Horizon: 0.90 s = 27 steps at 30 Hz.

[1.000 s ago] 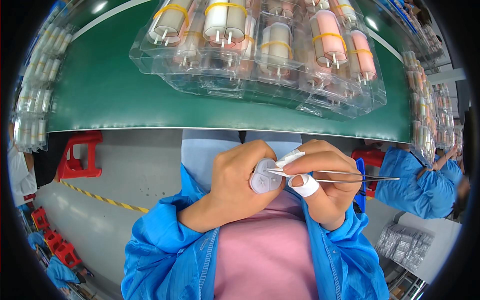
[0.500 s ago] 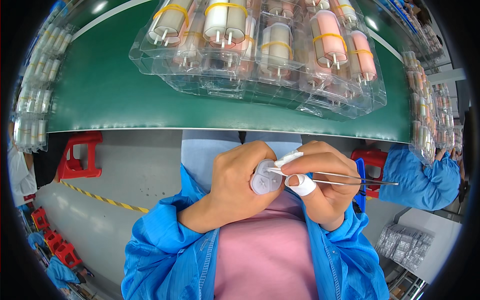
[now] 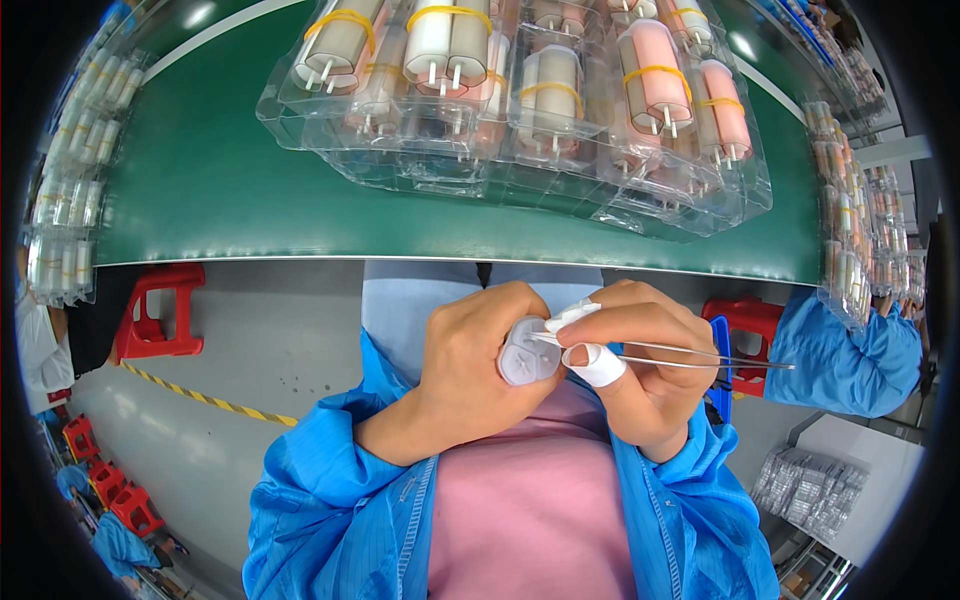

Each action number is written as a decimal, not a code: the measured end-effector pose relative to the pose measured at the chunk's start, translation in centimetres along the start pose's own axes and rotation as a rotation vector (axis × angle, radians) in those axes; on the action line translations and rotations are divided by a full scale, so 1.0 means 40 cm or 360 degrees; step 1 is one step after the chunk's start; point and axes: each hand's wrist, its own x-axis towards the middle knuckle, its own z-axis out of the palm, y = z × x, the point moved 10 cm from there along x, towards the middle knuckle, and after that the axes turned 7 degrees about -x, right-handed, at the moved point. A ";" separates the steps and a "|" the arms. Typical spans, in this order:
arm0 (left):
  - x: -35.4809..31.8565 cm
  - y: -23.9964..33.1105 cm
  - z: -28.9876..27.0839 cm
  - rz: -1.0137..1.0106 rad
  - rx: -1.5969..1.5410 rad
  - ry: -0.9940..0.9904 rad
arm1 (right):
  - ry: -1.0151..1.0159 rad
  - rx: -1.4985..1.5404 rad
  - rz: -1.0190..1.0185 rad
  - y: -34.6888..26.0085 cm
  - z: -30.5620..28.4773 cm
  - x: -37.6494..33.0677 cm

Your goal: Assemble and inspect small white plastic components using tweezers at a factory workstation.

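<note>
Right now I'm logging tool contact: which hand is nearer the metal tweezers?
Right. The right hand pinches the metal tweezers between its taped fingers. The left hand sits just beside the tips, wrapped around the small white cylindrical part.

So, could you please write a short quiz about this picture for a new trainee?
1. True or false: the left hand holds a small white cap.
2. Which tool does the right hand hold? A) scissors B) tweezers C) a brush
3. Fill in: the clear trays of banded cylinders lie on a ____ table.

Key
1. True.
2. B: thin metal tweezers, their tips at the cap.
3. Green.
</note>
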 end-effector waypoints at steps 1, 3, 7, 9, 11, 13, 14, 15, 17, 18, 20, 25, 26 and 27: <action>0.000 -0.002 0.001 -0.0002 0.0019 0.0004 | -0.0010 -0.0013 0.0006 0.001 0.001 0.001; 0.001 -0.006 0.003 -0.0029 0.0006 -0.0001 | -0.0018 -0.0025 0.0002 0.002 0.000 0.002; 0.005 -0.006 0.005 -0.0032 -0.0032 -0.0014 | 0.0018 0.0041 0.0010 0.006 -0.008 0.000; 0.004 -0.008 0.006 -0.0024 -0.0035 -0.0013 | 0.0028 0.0064 0.0009 0.006 -0.011 0.000; 0.003 -0.007 0.005 -0.0017 -0.0039 -0.0011 | 0.0016 0.0044 -0.0020 0.001 -0.010 0.002; 0.003 -0.007 0.005 -0.0013 -0.0043 -0.0007 | 0.0006 0.0038 -0.0018 0.002 -0.009 0.001; 0.004 -0.006 0.005 -0.0012 -0.0039 -0.0012 | 0.0001 0.0035 -0.0016 0.003 -0.008 0.001; 0.005 -0.004 0.005 -0.0012 -0.0036 -0.0016 | 0.0002 0.0033 -0.0015 0.003 -0.008 0.002; 0.006 -0.004 0.005 -0.0015 -0.0027 -0.0017 | 0.0001 0.0033 -0.0015 0.002 -0.007 0.004; 0.006 -0.005 0.005 -0.0018 -0.0023 -0.0016 | -0.0008 0.0027 0.0001 0.005 -0.006 0.003; 0.006 -0.002 0.004 -0.0012 -0.0002 -0.0013 | -0.0021 0.0014 0.0032 0.004 -0.003 0.002; 0.004 0.000 0.004 0.0018 0.0095 0.0006 | -0.0033 -0.0081 -0.0066 -0.013 0.007 0.012; 0.003 -0.001 0.005 0.0025 0.0113 0.0012 | -0.0032 -0.0078 -0.0075 -0.014 0.008 0.012; 0.002 -0.003 0.007 0.0032 0.0132 0.0018 | -0.0038 -0.0079 -0.0075 -0.013 0.009 0.011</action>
